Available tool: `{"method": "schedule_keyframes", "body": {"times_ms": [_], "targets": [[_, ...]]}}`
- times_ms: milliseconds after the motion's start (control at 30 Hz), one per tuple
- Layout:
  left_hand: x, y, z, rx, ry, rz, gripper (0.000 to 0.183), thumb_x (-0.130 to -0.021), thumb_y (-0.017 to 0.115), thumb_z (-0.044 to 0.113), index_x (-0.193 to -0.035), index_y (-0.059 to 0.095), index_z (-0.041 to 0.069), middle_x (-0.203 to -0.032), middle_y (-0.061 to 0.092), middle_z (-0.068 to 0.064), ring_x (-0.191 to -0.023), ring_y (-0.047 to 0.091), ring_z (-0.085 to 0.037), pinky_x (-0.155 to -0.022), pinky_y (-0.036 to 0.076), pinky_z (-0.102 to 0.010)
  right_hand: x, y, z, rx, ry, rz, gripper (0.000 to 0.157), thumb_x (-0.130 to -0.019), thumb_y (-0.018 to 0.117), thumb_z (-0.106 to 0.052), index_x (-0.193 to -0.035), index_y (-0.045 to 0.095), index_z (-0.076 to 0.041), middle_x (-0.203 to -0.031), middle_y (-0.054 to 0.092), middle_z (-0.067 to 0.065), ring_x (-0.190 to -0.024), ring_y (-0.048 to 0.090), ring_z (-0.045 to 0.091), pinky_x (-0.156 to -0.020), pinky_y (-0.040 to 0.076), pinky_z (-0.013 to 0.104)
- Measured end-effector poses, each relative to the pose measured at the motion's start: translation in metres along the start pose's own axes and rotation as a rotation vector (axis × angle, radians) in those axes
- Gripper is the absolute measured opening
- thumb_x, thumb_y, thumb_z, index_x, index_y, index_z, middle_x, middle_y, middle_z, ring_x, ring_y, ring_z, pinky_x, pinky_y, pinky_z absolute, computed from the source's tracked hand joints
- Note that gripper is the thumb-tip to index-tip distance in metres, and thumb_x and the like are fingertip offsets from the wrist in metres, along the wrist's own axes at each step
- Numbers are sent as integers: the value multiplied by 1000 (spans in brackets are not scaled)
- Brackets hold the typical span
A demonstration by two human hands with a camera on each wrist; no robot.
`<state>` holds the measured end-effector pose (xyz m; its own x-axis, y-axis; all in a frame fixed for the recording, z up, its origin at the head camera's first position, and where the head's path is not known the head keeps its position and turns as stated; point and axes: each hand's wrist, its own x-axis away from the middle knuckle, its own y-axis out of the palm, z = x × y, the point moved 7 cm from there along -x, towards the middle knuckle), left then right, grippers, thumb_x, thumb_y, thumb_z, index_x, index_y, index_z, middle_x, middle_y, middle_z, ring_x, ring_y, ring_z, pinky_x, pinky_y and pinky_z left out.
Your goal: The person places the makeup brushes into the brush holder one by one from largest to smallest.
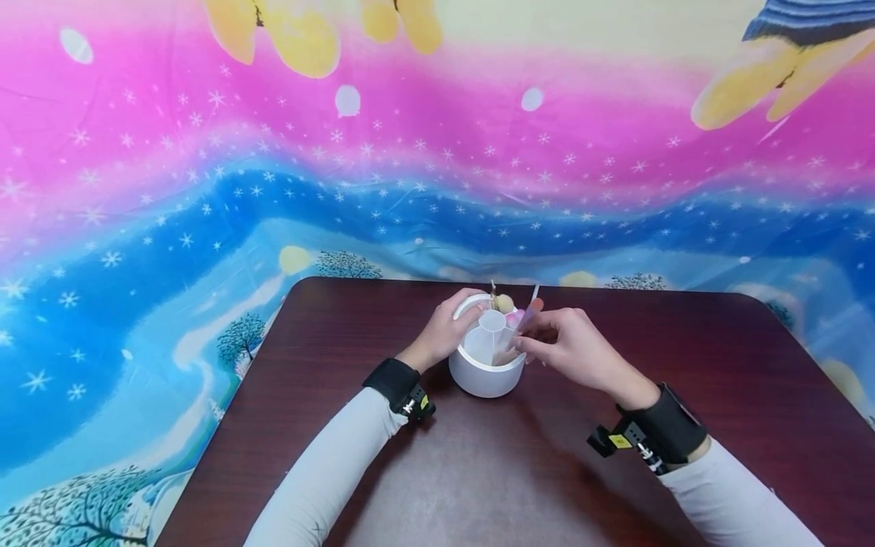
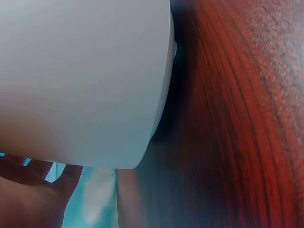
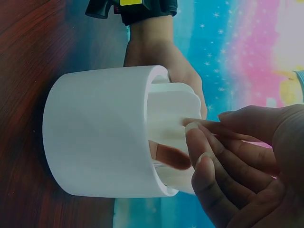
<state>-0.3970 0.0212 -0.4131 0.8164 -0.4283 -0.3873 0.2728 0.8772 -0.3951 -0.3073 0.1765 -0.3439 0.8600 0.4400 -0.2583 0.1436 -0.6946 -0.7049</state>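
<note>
A white round organizer with inner dividers stands upright on the table. My left hand holds its left rim; the left wrist view shows the organizer's side close up and part of that hand. Over the right side of the opening, my right hand pinches a slim pinkish stick between thumb and fingertips; its exact kind is unclear. A makeup brush head with brown bristles shows inside the organizer, just below the right fingers. Part of the stick is hidden by the hand.
Toward the back of the organizer are a round beige item and a pink one. A thin white stick pokes up beside them. The dark reddish table meets a colorful snow-patterned cloth behind.
</note>
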Motion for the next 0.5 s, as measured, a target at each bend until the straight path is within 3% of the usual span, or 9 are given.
{"method": "schedule_keyframes", "body": {"times_ms": [200,500], "targets": [[-1,0,0,4,0,-2,32,-97,50,32,-123,55,15,-118,59,0,-104,52,-9,-89,45,-36,3,-1,7,-11,52,-3,11,-86,69,-24,-93,69,-16,-74,67,2,-58,60,10,-49,51,31],[0,0,-1,9,-23,3,32,-97,50,34,-123,56,17,-117,59,2,-104,52,-8,-89,45,-36,4,-6,9,1,36,-3,12,-88,66,-23,-97,70,-16,-75,67,-2,-60,59,8,-50,51,31]]}}
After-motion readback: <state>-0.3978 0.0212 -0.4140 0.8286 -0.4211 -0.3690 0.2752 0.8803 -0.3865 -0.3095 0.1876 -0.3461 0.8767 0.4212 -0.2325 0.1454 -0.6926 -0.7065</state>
